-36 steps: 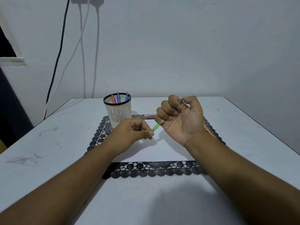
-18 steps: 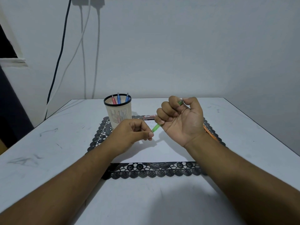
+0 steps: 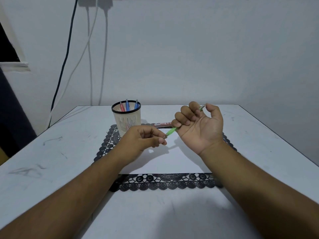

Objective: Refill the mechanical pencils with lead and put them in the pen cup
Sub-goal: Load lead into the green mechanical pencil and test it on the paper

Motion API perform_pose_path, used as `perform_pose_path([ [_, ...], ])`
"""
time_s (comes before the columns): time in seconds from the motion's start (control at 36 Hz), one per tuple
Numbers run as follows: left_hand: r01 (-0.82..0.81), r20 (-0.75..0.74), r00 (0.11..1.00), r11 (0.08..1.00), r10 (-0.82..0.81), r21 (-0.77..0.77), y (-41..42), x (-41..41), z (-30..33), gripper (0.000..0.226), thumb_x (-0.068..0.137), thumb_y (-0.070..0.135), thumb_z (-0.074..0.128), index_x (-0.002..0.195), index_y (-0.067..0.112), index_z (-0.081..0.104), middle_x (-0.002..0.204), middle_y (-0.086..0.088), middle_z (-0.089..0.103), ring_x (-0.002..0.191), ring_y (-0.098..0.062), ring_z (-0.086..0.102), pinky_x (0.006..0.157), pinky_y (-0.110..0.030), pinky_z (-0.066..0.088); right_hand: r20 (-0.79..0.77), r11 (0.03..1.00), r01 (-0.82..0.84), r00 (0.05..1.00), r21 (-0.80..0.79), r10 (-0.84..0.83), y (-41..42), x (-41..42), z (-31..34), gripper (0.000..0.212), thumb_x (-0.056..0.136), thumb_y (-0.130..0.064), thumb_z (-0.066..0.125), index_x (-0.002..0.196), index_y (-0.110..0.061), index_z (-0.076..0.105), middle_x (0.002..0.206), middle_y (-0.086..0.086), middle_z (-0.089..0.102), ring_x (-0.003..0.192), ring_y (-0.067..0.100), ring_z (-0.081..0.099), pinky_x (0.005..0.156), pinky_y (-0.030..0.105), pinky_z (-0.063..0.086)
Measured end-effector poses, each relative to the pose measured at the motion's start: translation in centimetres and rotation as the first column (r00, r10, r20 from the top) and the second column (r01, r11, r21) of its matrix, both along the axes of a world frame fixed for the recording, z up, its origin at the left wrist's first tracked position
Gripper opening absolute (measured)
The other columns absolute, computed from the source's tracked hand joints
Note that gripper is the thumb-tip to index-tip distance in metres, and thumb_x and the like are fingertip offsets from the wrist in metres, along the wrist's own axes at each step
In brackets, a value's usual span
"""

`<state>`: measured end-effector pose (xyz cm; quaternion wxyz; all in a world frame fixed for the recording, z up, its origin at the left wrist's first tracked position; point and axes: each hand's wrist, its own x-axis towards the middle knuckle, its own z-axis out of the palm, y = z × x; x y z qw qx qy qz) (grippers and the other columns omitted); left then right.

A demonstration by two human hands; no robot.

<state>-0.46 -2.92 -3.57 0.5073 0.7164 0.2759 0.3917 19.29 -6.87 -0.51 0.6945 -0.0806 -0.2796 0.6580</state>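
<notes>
We observe the right hand (image 3: 198,128) palm up above the mat, its four fingers curled round a green mechanical pencil (image 3: 171,131). The thumb stands clear of the barrel. The pencil lies tilted: its lower end points down-left toward the left hand (image 3: 143,138), and its upper end (image 3: 202,107) projects past the index finger.

We observe the left hand with fingers curled, thumb and forefinger pinched together right at the pencil's lower tip. We cannot tell whether a lead sits in that pinch; anything there is too small to resolve.

Both hands hover over a white sheet (image 3: 165,161) bordered by a black lace mat (image 3: 164,182), which rests on the white table (image 3: 51,152).

The pen cup (image 3: 126,118), cream with a black rim, stands upright at the mat's far left corner. It contains one red pencil (image 3: 121,106) and two blue pencils (image 3: 127,105). A dark red lead case (image 3: 162,125) lies flat on the mat, partly hidden behind the right hand's fingers.
</notes>
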Motion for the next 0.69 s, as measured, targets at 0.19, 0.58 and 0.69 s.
perform_pose_path([
  [0.19, -0.02, -0.012, 1.0, 0.999, 0.021, 0.027, 0.04, 0.03, -0.01, 0.008, 0.089, -0.001, 0.072, 0.093, 0.003, 0.077, 0.086, -0.013, 0.078, 0.077, -0.02, 0.061, 0.075, -0.026, 0.052, 0.0, 1.0, 0.021, 1.0, -0.019, -0.021, 0.18, 0.07, -0.2, 0.022, 0.083, -0.036, 0.038, 0.07, -0.022, 0.028, 0.066, -0.003, 0.02, 0.062, 0.018, 0.016, 0.061, 0.032, 0.025],
  [0.58, -0.039, -0.038, 0.998, 0.997, 0.041, 0.066, 0.03, -0.09, -0.11, 0.009, 0.088, 0.001, 0.075, 0.087, 0.01, 0.079, 0.084, -0.012, 0.077, 0.077, -0.02, 0.063, 0.078, -0.036, 0.049, 0.003, 1.0, -0.001, 1.0, -0.022, 0.001, -0.06, -0.11, -0.18, 0.032, 0.087, -0.043, 0.043, 0.069, -0.019, 0.032, 0.067, -0.002, 0.023, 0.063, 0.018, 0.017, 0.062, 0.033, 0.024],
  [0.69, -0.102, -0.034, 0.994, 0.985, 0.108, 0.141, 0.01, -0.01, -0.4, 0.011, 0.089, 0.007, 0.077, 0.086, 0.016, 0.08, 0.085, -0.01, 0.077, 0.08, -0.025, 0.065, 0.079, -0.039, 0.049, 0.102, 0.995, 0.053, 0.994, -0.085, -0.044, 0.04, -0.28, 0.48, 0.029, 0.09, -0.034, 0.05, 0.067, -0.018, 0.04, 0.064, -0.001, 0.029, 0.06, 0.017, 0.026, 0.062, 0.032, 0.033],
])
